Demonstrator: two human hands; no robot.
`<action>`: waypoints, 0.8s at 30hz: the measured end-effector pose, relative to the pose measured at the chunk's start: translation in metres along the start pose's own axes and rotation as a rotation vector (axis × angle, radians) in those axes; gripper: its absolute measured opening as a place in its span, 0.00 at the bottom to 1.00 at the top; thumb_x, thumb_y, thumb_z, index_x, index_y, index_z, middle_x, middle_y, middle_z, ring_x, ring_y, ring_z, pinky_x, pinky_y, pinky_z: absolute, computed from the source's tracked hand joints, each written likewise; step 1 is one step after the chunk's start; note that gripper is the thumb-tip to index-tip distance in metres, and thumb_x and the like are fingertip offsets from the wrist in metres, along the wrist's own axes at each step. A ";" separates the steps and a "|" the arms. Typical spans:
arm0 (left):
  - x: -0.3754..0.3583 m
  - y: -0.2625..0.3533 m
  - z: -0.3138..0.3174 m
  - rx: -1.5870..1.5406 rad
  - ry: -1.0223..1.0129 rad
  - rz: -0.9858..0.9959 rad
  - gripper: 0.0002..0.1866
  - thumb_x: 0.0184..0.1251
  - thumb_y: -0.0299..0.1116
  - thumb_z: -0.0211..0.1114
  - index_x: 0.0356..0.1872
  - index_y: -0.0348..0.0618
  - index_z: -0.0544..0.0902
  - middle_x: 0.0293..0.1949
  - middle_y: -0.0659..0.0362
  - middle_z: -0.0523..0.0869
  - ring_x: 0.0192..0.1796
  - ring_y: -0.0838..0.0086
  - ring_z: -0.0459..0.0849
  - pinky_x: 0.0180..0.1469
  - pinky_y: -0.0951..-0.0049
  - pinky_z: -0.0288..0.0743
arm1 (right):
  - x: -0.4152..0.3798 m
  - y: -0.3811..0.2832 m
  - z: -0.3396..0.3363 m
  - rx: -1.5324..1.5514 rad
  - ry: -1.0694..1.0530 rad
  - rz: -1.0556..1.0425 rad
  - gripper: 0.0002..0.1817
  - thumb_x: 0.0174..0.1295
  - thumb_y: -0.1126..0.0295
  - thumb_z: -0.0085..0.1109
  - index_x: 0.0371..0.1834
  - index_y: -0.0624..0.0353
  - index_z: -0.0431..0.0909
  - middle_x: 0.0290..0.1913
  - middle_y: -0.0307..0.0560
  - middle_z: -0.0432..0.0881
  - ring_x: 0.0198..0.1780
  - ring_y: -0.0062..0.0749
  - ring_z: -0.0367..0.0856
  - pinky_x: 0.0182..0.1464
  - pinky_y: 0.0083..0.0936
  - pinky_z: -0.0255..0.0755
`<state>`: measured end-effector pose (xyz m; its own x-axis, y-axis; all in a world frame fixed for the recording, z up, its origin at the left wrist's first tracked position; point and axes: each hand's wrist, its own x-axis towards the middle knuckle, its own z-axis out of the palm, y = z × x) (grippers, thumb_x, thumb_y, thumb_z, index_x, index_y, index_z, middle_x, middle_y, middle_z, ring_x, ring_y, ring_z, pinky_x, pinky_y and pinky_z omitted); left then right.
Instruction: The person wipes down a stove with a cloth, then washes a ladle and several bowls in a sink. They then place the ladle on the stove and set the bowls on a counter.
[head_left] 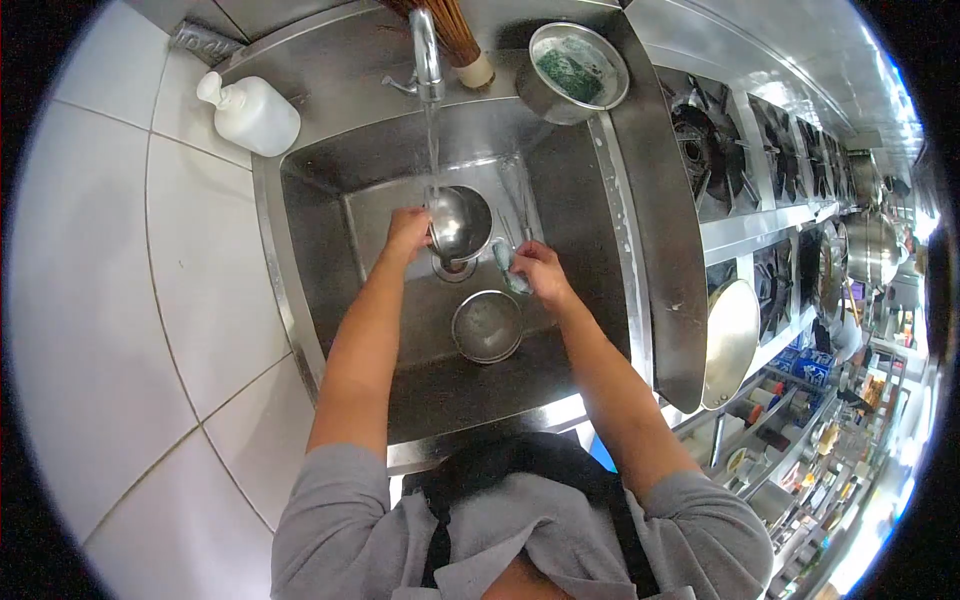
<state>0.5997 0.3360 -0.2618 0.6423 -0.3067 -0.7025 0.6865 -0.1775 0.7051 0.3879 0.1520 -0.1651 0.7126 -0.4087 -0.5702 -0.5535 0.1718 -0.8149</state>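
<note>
Grey shirt [500, 520] sits nearest; left grip [408, 232] clasps a bowl [468, 222], right grip [542, 272] pinches, it seems, a sponge [504, 263].

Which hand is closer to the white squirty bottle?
Left. In the picture, the left hand is below and right of the white pump bottle; the right hand is lower and farther right.

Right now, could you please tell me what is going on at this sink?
The person's left hand holds a metal bowl by its rim, beside or under the water running from the tap. The right hand holds a pale greenish scrubber, perhaps a cloth. A second metal bowl sits in the sink, in neither hand.
</note>
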 end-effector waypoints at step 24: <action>-0.132 0.109 0.045 -0.767 0.197 0.204 0.24 0.75 0.54 0.55 0.32 0.41 0.81 0.30 0.64 0.80 0.30 0.77 0.75 0.31 0.70 0.70 | 0.018 -0.073 0.096 -0.501 0.513 -0.944 0.28 0.69 0.53 0.54 0.66 0.58 0.71 0.66 0.66 0.71 0.51 0.49 0.81 0.54 0.39 0.72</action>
<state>0.5747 0.3155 -0.0876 0.7788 -0.0809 -0.6220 0.5461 0.5752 0.6090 0.4823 0.2179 -0.1255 0.7366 -0.5166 0.4366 -0.0893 -0.7142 -0.6942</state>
